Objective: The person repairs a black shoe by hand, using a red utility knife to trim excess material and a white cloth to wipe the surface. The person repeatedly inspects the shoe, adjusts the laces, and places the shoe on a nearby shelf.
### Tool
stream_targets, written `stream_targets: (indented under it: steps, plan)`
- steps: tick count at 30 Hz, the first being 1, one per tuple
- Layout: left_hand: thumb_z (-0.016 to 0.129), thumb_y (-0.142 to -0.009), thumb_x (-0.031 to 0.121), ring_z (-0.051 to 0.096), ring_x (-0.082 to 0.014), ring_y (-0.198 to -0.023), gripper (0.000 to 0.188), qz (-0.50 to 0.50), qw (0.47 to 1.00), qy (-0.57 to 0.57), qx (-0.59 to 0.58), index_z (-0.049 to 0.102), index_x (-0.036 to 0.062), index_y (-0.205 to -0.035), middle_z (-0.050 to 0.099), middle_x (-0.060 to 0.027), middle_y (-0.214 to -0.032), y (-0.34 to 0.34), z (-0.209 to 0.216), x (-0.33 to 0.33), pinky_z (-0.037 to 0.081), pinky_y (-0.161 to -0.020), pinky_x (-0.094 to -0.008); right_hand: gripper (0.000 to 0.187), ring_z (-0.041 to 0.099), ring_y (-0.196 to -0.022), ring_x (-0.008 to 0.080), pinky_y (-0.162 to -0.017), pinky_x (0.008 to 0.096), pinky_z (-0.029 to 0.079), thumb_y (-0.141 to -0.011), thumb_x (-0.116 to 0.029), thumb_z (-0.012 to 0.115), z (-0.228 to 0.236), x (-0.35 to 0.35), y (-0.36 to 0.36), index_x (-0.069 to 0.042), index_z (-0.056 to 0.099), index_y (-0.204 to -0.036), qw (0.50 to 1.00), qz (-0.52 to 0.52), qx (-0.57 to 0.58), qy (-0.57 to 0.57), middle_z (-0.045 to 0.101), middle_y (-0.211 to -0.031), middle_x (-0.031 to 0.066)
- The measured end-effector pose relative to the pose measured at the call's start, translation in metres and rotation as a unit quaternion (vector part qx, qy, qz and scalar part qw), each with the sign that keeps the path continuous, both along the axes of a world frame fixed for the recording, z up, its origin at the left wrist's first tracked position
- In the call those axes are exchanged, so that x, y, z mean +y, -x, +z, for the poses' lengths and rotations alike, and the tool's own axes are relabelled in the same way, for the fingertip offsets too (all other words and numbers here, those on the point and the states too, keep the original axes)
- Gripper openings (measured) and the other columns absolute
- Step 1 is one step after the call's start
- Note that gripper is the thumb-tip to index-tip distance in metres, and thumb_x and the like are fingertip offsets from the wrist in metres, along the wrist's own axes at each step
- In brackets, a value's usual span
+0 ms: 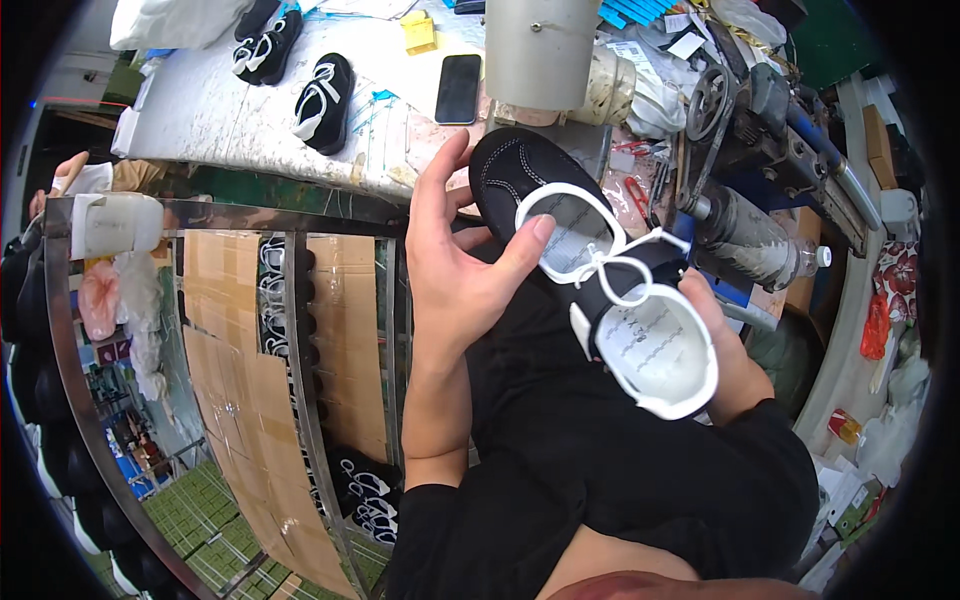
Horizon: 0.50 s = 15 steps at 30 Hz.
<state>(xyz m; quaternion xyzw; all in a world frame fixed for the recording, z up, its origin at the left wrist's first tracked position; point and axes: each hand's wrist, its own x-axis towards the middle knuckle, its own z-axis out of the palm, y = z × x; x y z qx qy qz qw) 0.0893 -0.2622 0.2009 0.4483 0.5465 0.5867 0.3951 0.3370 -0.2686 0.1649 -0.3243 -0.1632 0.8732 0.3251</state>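
A black shoe [505, 185] with white edging, a white bow and a pale insole is held up in front of my body, its toe pointing away to the left. My left hand [455, 270] grips the toe end, with the thumb over the white rim of the opening and the fingers along the shoe's left side. At the heel end, my right hand [735, 355] holds the right side; most of its fingers are hidden behind the shoe. Farther off on the worktable [210, 115] stand a similar black shoe [325, 103] and a pair of black shoes [268, 48].
A phone [458, 90] and a yellow box [420, 35] lie on the table near a grey cylinder [540, 50]. Machinery with a wheel [712, 103] stands at right. Left of me is a metal rack [300, 330] with cardboard and shoes. Another person's hand [68, 175] shows far left.
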Motion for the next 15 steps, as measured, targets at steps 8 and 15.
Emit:
stream_targets:
  steps: [8, 15]
  plan:
    - [0.071, -0.070, -0.008, 0.069, -0.0226, -0.101, 0.057, 0.069, 0.964, -0.042, 0.253, 0.059, -0.0010, -0.125, 0.064, -0.0142, -0.118, 0.009, -0.038, -0.040, 0.061, -0.074, -0.0287, 0.022, 0.059, -0.101, 0.0078, -0.091, 0.0267, 0.048, -0.106, -0.019, 0.053, -0.060, -0.039, 0.026, -0.005, 0.054, -0.123, 0.984, 0.104, -0.118, -0.083, 0.064, -0.111, 0.0017]
    - [0.070, -0.072, -0.006, 0.068, -0.0273, -0.108, 0.052, 0.071, 0.941, -0.040, 0.328, 0.066, 0.0008, -0.124, 0.066, -0.0165, -0.122, 0.023, -0.055, -0.099, 0.060, -0.076, -0.0310, 0.029, 0.067, -0.086, 0.0141, -0.074, 0.0264, 0.052, -0.083, 0.007, 0.076, -0.047, -0.006, 0.033, 0.003, 0.070, -0.111, 0.736, 0.010, -0.294, -0.610, 0.069, -0.102, 0.0099]
